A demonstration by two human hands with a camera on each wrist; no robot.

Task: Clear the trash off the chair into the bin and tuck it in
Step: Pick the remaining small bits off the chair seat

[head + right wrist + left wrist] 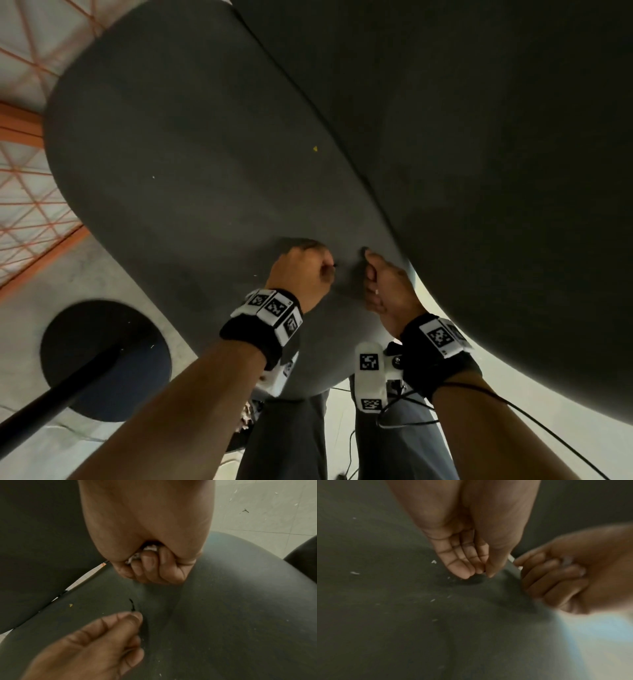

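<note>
Crumbs and specks dot the dark chair seat (191,164) in the head view, a yellow speck (315,148) sitting at centre; both hands work low in the frame. In the left wrist view, the left hand (467,555) has its fingers (462,566) together, tips on the seat, near white flecks (355,573). In the right wrist view, the right hand (150,563) is clamped on crumpled trash (145,551), while a dark thread (132,605) sticks out of the left pinch. Risk: tiny bits may slip the pinch and fall to the floor (265,507). No bin is visible.
</note>
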